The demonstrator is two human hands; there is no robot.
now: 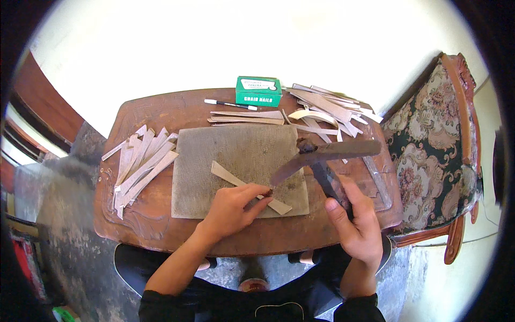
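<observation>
My right hand (362,222) is wrapped round the dark handle of a hammer (339,151), whose long rusty brown head is raised above the right part of a grey-brown slab (196,147). One narrow end of the head points down toward my left fingertips. My left hand (233,206) rests on the slab, its thumb and forefinger pinched over a pale bow-shaped strip (229,174), wider at both ends and narrow in the middle. A small dark bit shows at the fingertips, too small to name. The strip lies slanting on the slab, its middle partly hidden by my fingers.
On the brown wooden table (150,110), similar strips lie in a left pile (142,161) and a right pile (327,104). Behind the slab are more strips (247,118), a marker (230,104) and a green box (258,92). A floral upholstered chair (429,145) stands at right.
</observation>
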